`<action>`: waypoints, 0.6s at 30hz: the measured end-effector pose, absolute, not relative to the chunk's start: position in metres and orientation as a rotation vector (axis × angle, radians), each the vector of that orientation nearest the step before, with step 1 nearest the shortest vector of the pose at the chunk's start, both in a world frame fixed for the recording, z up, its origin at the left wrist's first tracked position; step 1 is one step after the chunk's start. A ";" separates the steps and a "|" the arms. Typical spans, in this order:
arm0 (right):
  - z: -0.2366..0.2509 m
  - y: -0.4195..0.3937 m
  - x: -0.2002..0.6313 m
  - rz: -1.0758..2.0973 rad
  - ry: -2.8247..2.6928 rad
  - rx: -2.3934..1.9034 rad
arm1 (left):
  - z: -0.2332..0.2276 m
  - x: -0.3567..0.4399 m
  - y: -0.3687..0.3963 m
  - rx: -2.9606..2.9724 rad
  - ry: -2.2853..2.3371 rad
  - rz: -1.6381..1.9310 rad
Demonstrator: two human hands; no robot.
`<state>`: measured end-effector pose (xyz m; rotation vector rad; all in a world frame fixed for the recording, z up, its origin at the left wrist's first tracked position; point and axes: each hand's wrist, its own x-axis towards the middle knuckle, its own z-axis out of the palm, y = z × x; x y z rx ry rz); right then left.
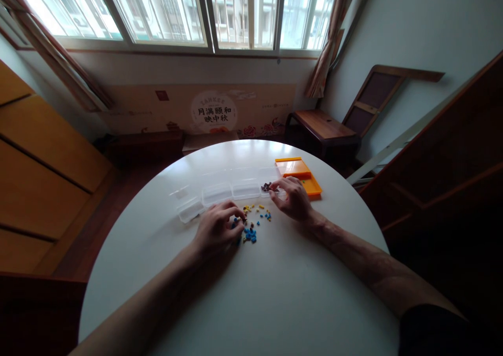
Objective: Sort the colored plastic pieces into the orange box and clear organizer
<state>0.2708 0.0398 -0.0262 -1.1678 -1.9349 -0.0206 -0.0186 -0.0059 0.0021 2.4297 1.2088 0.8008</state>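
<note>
My left hand [220, 225] rests low over the table beside a loose scatter of small toy bricks. Its thumb and forefinger are pinched together at the left side of the scatter; what they hold, if anything, is too small to make out. Blue bricks [250, 235] lie just right of its fingertips, with yellow bricks [248, 208] farther back. My right hand [293, 198] reaches over the right end of a clear plastic compartment box [217, 192]. Its curled fingertips are close together at the dark brown bricks [265, 186] in that end compartment; anything between them is hidden.
An orange tray [314, 187] with a raised panel sits behind my right hand. A separate small clear container [190, 209] stands left of the compartments. All this is on a round white table [251, 303]. Beyond it are a wooden chair [326, 124] and windows.
</note>
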 end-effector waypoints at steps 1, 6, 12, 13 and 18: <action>-0.026 0.040 0.271 -0.018 -1.935 -1.166 | 0.003 -0.018 -0.006 2.428 1.220 0.796; -0.024 0.039 0.271 -0.010 -1.947 -1.160 | 0.003 -0.017 -0.008 2.437 1.258 0.812; -0.023 0.039 0.271 0.007 -1.966 -1.147 | 0.001 -0.016 -0.008 2.481 1.269 0.790; -0.023 0.038 0.271 0.010 -1.967 -1.144 | 0.001 -0.016 -0.008 2.481 1.274 0.780; -0.022 0.037 0.270 0.021 -1.971 -1.115 | -0.003 -0.018 -0.005 2.487 1.270 0.744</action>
